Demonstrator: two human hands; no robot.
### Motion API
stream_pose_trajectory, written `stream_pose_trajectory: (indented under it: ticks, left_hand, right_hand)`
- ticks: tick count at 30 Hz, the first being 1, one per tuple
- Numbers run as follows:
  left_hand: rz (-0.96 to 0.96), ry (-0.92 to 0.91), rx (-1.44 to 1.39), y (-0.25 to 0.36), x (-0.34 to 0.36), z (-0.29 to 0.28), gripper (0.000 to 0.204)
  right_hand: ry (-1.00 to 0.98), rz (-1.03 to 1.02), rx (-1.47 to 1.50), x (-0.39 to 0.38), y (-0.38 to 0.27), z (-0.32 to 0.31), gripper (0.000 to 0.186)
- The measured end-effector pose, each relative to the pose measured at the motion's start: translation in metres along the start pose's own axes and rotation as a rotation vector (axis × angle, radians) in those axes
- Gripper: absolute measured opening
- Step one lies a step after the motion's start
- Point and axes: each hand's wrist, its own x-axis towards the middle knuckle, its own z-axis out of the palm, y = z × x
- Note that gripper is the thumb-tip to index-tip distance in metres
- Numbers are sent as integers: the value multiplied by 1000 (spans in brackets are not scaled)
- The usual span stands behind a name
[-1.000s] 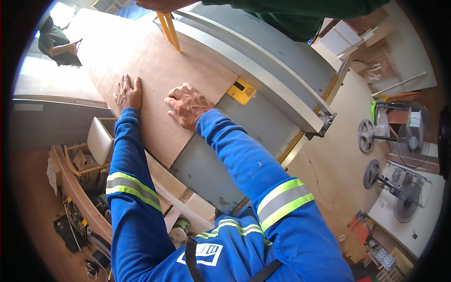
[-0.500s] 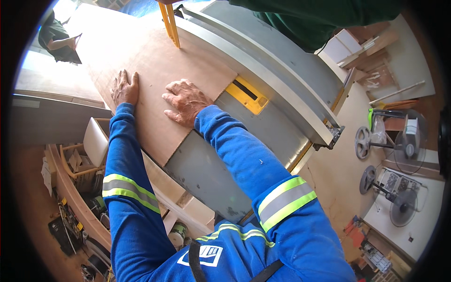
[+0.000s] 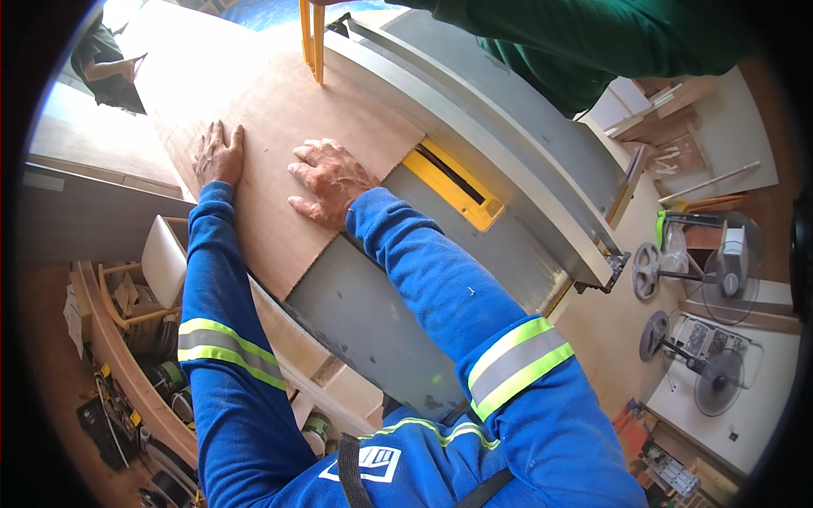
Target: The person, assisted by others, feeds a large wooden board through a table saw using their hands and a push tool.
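Note:
A large plywood sheet (image 3: 279,110) lies flat on a grey machine table (image 3: 373,305) that looks like a table saw. My left hand (image 3: 218,157) rests on the sheet near its left edge, palm down with fingers spread. Closer to the sheet's near edge, my right hand (image 3: 334,182) presses on it with bent, parted fingers. Beside that edge, a yellow insert plate (image 3: 457,188) with a dark slot shows in the table; I see no blade. A long metal fence (image 3: 483,135) runs along the sheet's right side. An upright yellow piece (image 3: 312,46) stands over the sheet farther off.
A person in a dark green sleeve (image 3: 584,34) leans in beyond the fence. Another person (image 3: 106,72) stands at the far left. Two handwheels (image 3: 648,271) and fans (image 3: 718,383) are at the right. Bins and offcuts (image 3: 127,296) crowd the lower left.
The sheet has slid away from me along the fence, both hands moving with it. More of the yellow insert plate shows now. The view has shifted slightly.

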Motion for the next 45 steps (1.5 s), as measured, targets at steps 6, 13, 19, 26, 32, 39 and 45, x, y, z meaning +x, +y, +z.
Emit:
stream_pose_trajectory:
  ticks: [6, 13, 19, 26, 32, 39, 45]
  left_hand:
    - [1, 11, -4, -14, 26, 4, 73]
    - [-24, 14, -66, -25, 59, 8, 72]
    - [-191, 28, -16, -38, 39, 9, 72]
    - [-487, -25, -894, -98, -40, 21, 85]
    - [-526, -229, -1402, -130, 1, 39, 50]
    - [-642, -356, -1877, -112, 33, 48, 37]
    - [-680, -327, -1780, -133, 32, 34, 32]
  right_hand:
    - [19, -2, 17, 27, 2, 10, 53]
    - [8, 12, -1, 64, 6, 21, 53]
    - [-7, 61, -5, 87, 3, 36, 55]
    - [-30, 155, -44, 110, -4, 36, 54]
    - [185, 197, -83, 88, -38, 57, 46]
    - [1007, 992, 774, 48, -94, 100, 51]
    - [842, 1092, 963, 64, -93, 72, 65]
